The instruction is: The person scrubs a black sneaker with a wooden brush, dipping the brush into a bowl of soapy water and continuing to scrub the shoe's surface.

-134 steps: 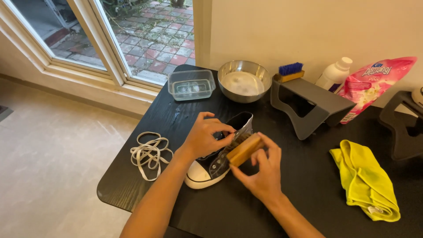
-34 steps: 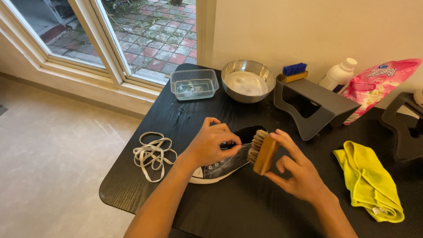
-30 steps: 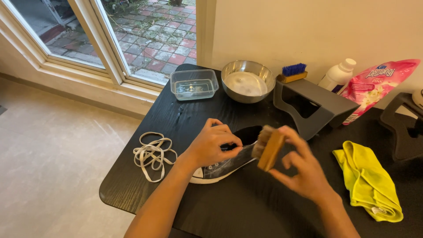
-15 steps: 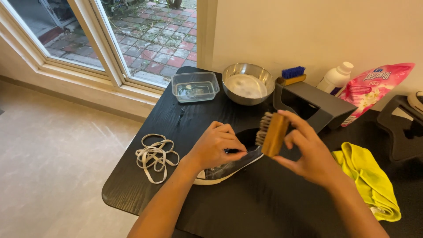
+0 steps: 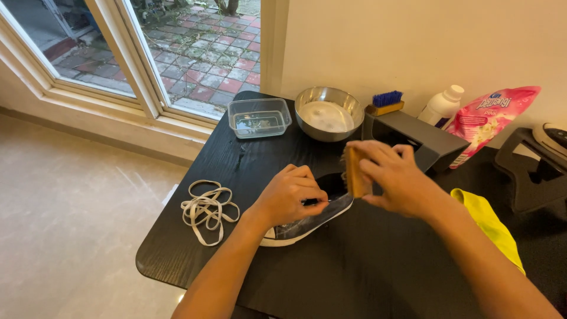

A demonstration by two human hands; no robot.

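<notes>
A black sneaker with a white sole lies on the black table. My left hand presses down on it and holds it steady. My right hand grips a wooden scrub brush, lifted above the shoe's heel end, with its bristles facing left toward the metal bowl. White shoelaces lie coiled on the table to the left of the shoe.
At the back stand a clear plastic tub with water, a blue-bristled brush, a dark shoe stand, a white bottle and a pink pouch. A yellow cloth lies to the right, and a window is at the far left.
My right hand has lifted the brush off the shoe and carried it up and back toward the bowl. My left hand stays on the sneaker.
</notes>
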